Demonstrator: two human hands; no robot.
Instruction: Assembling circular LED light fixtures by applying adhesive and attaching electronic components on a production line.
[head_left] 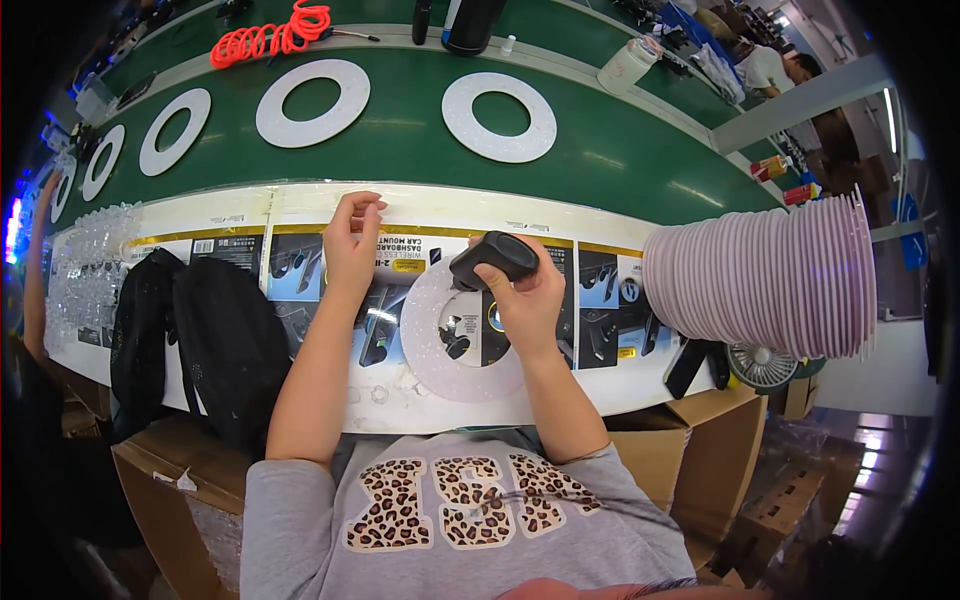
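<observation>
My right hand (pixel 530 297) is closed round a smooth black rounded object (pixel 493 259), shaped somewhat like a computer mouse; its exact kind I cannot make out. Below it, a white speckled flat ring (pixel 425 345) lies on the printed sheets covering the table, partly hidden by my right hand and forearm. My left hand (pixel 352 240) hovers left of the ring, fingers loosely bent and thumb apart, with nothing seen in it. On the green belt ahead lie several more white rings, one (pixel 315 103) beyond my left hand and another (pixel 500 117) farther right.
A long stack of white rings (pixel 755 272) lies at the right, beside a small fan (pixel 762 367). Black bags (pixel 225 340) and clear plastic pieces (pixel 95 270) occupy the left. An orange coiled hose (pixel 270 38) and a white bottle (pixel 630 65) are beyond the belt. Cardboard boxes (pixel 185 480) stand below.
</observation>
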